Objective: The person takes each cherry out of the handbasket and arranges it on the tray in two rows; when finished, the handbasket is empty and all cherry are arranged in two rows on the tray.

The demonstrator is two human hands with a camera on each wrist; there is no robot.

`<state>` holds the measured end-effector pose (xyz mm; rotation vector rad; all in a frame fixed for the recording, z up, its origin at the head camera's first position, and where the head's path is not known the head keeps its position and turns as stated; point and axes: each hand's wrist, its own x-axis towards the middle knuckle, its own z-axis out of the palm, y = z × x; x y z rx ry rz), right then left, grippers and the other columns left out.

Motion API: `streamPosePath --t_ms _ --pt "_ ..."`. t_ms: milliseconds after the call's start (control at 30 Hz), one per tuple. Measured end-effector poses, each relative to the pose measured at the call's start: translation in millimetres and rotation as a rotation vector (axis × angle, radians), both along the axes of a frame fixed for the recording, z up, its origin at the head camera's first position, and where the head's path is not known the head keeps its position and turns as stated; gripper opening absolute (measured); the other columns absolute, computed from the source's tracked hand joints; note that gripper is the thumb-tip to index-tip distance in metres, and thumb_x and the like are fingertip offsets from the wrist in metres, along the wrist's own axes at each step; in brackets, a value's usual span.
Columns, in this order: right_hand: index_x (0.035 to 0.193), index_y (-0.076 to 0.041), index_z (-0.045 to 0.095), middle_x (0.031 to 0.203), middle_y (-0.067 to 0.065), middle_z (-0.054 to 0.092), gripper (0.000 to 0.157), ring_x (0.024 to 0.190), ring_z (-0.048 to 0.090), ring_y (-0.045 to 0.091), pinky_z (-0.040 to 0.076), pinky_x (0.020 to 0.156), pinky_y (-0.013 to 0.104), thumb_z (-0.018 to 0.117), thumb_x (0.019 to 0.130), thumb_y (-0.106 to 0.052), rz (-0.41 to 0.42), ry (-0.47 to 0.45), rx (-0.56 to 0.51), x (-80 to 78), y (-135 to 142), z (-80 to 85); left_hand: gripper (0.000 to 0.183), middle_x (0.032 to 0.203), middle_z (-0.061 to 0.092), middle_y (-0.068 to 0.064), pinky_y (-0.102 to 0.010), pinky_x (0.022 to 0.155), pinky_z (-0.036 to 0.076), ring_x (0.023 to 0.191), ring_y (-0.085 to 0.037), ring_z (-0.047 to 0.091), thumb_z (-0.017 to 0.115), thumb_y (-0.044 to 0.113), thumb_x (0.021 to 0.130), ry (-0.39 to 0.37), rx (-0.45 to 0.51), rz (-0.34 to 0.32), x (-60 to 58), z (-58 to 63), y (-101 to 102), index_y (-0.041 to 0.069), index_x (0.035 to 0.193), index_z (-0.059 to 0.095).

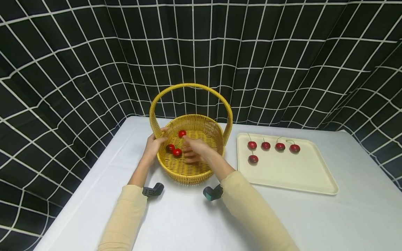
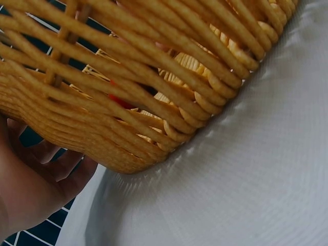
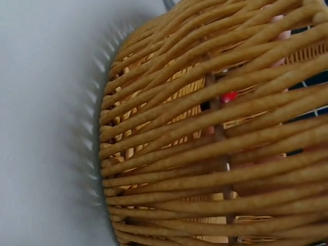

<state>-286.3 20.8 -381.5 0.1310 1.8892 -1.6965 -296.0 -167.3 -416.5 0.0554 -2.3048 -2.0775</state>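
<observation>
In the head view a yellow woven basket with a tall arched handle stands upright on the table. My left hand grips its left rim beside the handle's foot; the left wrist view shows the left fingers bent against the outer weave. Inside the basket is my right hand, its fingers loosely spread with nothing visible between them. One red cherry lies at the tip of its thumb, perhaps touching. Two more cherries rest together on the basket's left side. The weave mostly hides the right hand in the right wrist view.
Right of the basket lies a cream rectangular tray. Several stemmed cherries sit along its far left part, one cherry in front of the others. White cloth covers the table, and a black grid curtain hangs behind.
</observation>
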Motion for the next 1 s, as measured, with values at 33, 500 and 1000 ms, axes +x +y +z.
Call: streamPosePath --t_ms 33,500,1000 --pt "0.138 0.001 0.046 0.129 0.019 0.051 0.058 0.113 0.053 0.033 0.053 0.080 0.039 0.041 0.101 -0.043 0.009 0.002 0.002 -0.3 0 -0.6 0.049 0.144 0.042 -0.013 -0.042 0.109 0.024 0.131 -0.028 0.038 0.049 0.006 0.090 0.002 -0.002 0.001 -0.1 -0.2 0 0.008 0.139 0.048" --pt "0.133 0.007 0.047 0.129 0.022 0.050 0.055 0.108 0.055 0.032 0.053 0.082 0.038 0.043 0.101 -0.038 0.077 0.002 0.024 2.4 -10 -0.3 0.048 0.143 0.043 -0.013 -0.042 0.107 0.027 0.128 -0.029 0.041 0.049 0.006 0.090 0.014 0.003 -0.004 0.1 -0.2 1 0.007 0.139 0.048" --pt "0.128 0.007 0.052 0.121 0.021 0.056 0.049 0.106 0.057 0.033 0.051 0.085 0.040 0.048 0.100 -0.033 0.147 -0.016 0.023 7.6 -25 -2.1 0.048 0.142 0.044 -0.015 -0.042 0.105 0.030 0.125 -0.028 0.042 0.048 0.003 0.089 0.045 0.012 -0.002 -1.3 -3.9 -1 0.004 0.137 0.049"
